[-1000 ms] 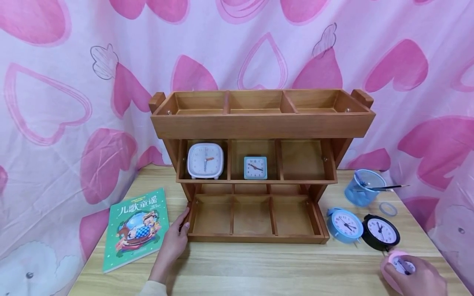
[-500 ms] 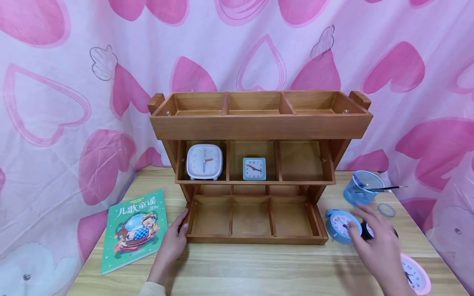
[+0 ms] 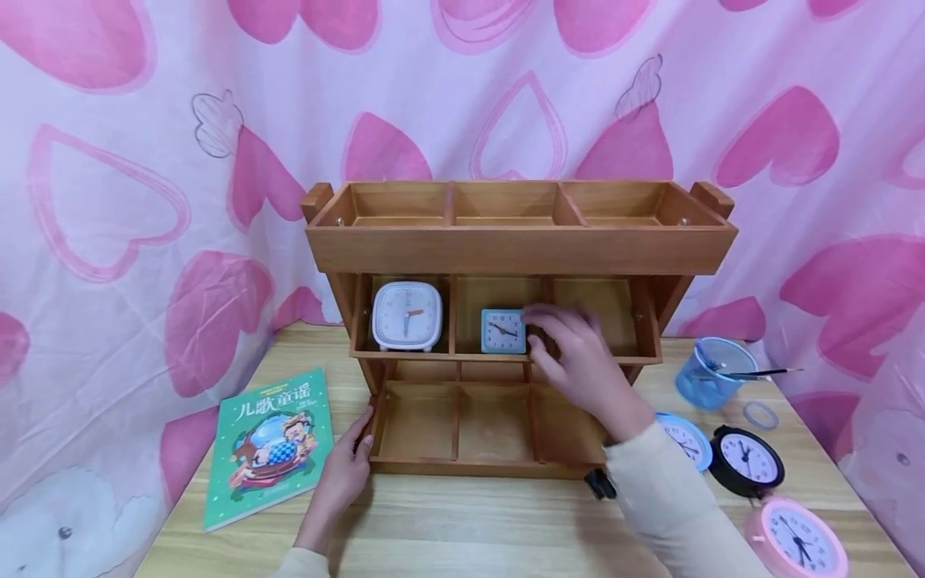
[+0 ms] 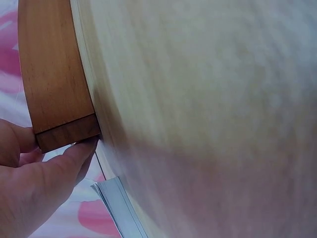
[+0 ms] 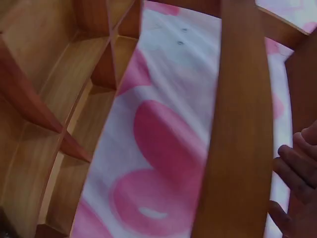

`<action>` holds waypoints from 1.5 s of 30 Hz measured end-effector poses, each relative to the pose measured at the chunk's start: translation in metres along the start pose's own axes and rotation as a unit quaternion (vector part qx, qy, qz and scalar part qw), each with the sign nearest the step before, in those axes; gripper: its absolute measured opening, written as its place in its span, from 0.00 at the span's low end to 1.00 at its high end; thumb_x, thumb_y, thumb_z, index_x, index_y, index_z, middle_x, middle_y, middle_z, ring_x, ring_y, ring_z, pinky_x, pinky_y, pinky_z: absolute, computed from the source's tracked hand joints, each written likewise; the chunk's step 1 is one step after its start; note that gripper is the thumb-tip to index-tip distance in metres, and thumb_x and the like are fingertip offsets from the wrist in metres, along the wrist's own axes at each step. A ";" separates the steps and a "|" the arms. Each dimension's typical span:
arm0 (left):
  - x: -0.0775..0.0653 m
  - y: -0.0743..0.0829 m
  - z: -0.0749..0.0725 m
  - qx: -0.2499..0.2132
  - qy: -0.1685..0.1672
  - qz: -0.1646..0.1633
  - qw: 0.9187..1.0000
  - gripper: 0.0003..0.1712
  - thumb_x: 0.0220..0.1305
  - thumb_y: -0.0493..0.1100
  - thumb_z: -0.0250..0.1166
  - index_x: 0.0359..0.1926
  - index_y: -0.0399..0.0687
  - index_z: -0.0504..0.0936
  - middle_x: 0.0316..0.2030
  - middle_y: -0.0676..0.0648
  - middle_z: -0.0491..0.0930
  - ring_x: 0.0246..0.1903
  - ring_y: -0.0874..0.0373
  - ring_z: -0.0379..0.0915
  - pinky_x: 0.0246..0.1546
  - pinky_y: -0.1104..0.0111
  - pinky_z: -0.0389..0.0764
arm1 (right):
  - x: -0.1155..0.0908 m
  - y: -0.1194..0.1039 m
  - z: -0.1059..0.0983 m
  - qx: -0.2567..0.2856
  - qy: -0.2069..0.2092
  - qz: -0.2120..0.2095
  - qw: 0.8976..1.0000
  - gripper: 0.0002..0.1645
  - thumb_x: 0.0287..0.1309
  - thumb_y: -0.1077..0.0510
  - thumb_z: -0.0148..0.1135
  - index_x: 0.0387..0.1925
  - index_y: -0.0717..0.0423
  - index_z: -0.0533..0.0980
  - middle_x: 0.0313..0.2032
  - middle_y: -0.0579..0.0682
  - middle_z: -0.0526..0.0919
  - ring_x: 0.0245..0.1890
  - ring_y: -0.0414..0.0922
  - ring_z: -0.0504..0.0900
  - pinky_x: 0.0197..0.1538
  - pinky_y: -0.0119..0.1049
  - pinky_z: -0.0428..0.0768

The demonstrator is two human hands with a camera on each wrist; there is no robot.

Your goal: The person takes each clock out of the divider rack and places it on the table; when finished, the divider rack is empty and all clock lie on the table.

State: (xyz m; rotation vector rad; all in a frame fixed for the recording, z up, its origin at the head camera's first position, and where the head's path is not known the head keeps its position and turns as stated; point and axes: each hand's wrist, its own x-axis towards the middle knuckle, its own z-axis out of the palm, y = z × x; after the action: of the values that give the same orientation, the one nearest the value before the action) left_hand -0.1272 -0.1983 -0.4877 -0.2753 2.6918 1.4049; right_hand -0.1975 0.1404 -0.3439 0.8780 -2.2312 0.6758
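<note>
A three-tier wooden shelf with divided trays stands on the table. My left hand holds its lower left corner; in the left wrist view the thumb and fingers of that hand pinch the end of a wooden side piece. In the middle tier sit a white alarm clock, at left, and a small teal square clock, in the centre compartment. My right hand reaches in with fingertips right at the teal clock's right edge, thumb and fingers apart. The right wrist view catches only part of this hand.
On the right are a blue alarm clock, partly behind my sleeve, a black one and a pink one. Behind them stand a blue mesh pen cup and a ring. A green book lies at left.
My right hand has left the pink clock, crossed over the blue and black clocks, and come to the teal clock in the middle tier. The left hand stays at the shelf corner.
</note>
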 end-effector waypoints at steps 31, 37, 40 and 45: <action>-0.001 0.000 0.005 -0.011 0.011 0.005 1.000 0.29 0.79 0.40 0.43 0.77 0.52 0.56 0.74 0.36 0.56 0.73 0.36 0.50 0.69 0.42 0.58 | 0.021 0.008 0.020 0.030 -0.084 0.088 0.992 0.17 0.66 0.54 0.60 0.54 0.52 0.80 0.57 0.53 0.77 0.53 0.52 0.77 0.60 0.61 0.68; -0.002 0.000 0.003 -0.007 0.020 0.018 1.000 0.28 0.79 0.39 0.44 0.77 0.51 0.58 0.74 0.35 0.57 0.73 0.36 0.51 0.70 0.41 0.57 | 0.023 0.012 0.017 0.095 -0.085 0.079 0.989 0.14 0.68 0.58 0.58 0.52 0.52 0.81 0.57 0.53 0.78 0.53 0.51 0.77 0.59 0.55 0.73; -0.002 -0.001 0.003 -0.006 0.020 0.023 1.000 0.28 0.79 0.39 0.44 0.77 0.50 0.58 0.73 0.35 0.57 0.73 0.35 0.51 0.70 0.41 0.57 | 0.023 0.013 0.016 0.115 -0.081 0.071 0.988 0.14 0.67 0.59 0.58 0.51 0.53 0.82 0.56 0.54 0.79 0.51 0.50 0.78 0.56 0.51 0.78; -0.002 -0.003 0.004 -0.007 0.019 0.020 1.000 0.29 0.79 0.39 0.44 0.77 0.50 0.57 0.74 0.35 0.57 0.73 0.35 0.50 0.70 0.42 0.56 | 0.021 0.014 0.018 0.134 -0.067 0.066 0.986 0.14 0.64 0.61 0.61 0.50 0.54 0.83 0.55 0.53 0.80 0.51 0.49 0.79 0.54 0.50 0.79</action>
State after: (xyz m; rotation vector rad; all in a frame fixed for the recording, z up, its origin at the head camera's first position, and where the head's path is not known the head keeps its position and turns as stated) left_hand -0.1248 -0.1968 -0.4919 -0.2518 2.7339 1.4439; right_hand -0.2266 0.1296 -0.3435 0.9338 -2.3696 1.0260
